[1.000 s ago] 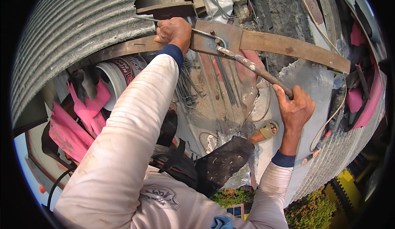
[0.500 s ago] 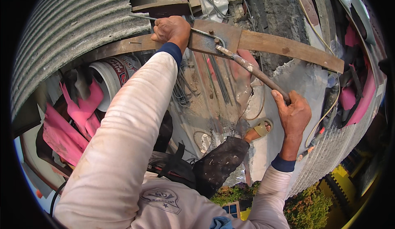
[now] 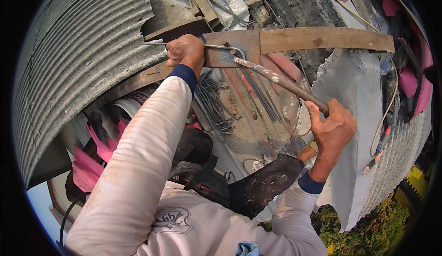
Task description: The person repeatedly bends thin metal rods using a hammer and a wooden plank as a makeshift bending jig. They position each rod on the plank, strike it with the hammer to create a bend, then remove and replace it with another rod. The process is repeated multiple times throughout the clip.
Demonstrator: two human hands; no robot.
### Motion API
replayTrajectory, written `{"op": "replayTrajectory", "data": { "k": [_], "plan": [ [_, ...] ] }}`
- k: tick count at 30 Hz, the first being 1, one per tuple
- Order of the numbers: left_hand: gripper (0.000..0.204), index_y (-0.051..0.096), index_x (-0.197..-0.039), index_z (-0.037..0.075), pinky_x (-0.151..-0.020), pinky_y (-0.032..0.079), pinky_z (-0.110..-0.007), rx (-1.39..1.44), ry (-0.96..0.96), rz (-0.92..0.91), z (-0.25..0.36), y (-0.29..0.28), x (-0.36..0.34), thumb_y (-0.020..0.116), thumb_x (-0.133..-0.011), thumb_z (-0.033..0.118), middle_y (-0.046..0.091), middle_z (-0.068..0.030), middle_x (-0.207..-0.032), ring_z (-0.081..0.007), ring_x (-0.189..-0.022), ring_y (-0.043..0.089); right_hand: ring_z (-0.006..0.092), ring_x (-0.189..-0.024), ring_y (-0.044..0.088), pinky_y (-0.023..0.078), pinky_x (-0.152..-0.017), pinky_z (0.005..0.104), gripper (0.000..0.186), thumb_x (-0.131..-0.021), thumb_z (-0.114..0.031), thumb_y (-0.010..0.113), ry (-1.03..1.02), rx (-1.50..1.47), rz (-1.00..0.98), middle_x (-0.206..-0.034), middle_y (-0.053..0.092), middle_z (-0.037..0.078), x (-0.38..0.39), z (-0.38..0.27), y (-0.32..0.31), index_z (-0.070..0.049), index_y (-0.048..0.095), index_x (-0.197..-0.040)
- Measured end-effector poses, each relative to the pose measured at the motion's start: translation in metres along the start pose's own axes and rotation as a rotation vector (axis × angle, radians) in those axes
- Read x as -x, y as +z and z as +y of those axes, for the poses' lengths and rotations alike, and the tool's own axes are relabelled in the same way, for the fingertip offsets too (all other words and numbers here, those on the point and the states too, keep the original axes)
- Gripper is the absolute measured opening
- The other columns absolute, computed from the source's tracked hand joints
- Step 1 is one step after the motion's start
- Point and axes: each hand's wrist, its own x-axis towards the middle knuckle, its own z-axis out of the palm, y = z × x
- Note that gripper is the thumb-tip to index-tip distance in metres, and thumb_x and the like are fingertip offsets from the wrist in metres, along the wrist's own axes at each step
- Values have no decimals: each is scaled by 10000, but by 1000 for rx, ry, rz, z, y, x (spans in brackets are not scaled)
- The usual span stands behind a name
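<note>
My left hand point(image 3: 186, 52) is closed in a fist around a thin steel rod point(image 3: 155, 43), above a wooden plank point(image 3: 329, 39). The rod runs right between two short pegs point(image 3: 234, 52) on a rusty plate point(image 3: 216, 58) fixed to the plank, and curves down at its end around the lower peg. Close by that curve is the far end of a paint-spattered metal bar point(image 3: 281, 82); whether the rod enters it is too small to tell. My right hand point(image 3: 334, 123) wraps around the bar's near end, thumb along it.
Corrugated roofing point(image 3: 87, 49) lies at the left, beside a white bucket point(image 3: 131, 105) and pink sheeting point(image 3: 87, 168). Bent steel rods point(image 3: 214, 101) are heaped below the plank. A grey sheet point(image 3: 352, 95) and a cable point(image 3: 391, 104) lie at the right.
The view has turned, so the plank looks more level. My left hand appears lower and my right hand farther right, both keeping their grip. The rod's curve around the peg shows more plainly.
</note>
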Motion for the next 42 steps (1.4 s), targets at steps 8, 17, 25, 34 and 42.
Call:
{"op": "replayTrajectory", "data": {
  "k": [8, 17, 25, 34, 42],
  "plan": [
    [197, 714, -1051, 30, -993, 456, -335, 37, -3, 19, 6, -1, 13, 708, -948, 198, 741, -58, -1094, -228, -1163, 656, 343, -632, 590, 386, -619, 492, 705, -846, -726, 793, 95, 81, 7, -632, 550, 83, 28, -27, -9, -104, 514, -664],
    [349, 661, -1174, -44, -1104, 411, -418, 317, 68, -214, -20, -33, -2, 707, -993, 250, 766, -213, -1150, -373, -1109, 719, 359, -588, 612, 473, -593, 487, 637, -866, -590, 868, 159, -226, -285, -625, 621, 140, -19, 8, -25, -42, 591, -698],
    [315, 616, -1309, -17, -728, 593, -457, 830, -104, -496, -16, -107, -2, 633, -1081, 200, 785, -198, -1072, -341, -863, 776, 136, -640, 495, 435, -595, 375, 498, -919, -441, 877, 358, -801, -393, -649, 544, 8, -58, -49, -6, -28, 651, -759],
    [437, 600, -1564, 121, -665, 497, -302, 1133, 684, -899, -6, -204, 16, 528, -1134, 161, 652, 8, -869, -106, -768, 630, 54, -669, 450, 347, -580, 273, 261, -1033, -216, 809, 203, -994, -226, -712, 528, -65, -94, -86, -70, -21, 704, -895],
    [194, 816, -1142, 197, -861, 439, -427, 706, 1546, -470, -26, -199, 18, 726, -990, 115, 637, -17, -865, -252, -932, 630, 50, -804, 560, 444, -702, 208, 324, -1074, -152, 748, 32, -1107, -11, -1039, 722, -22, -144, -112, -65, -21, 753, -1370]
  ]
}}
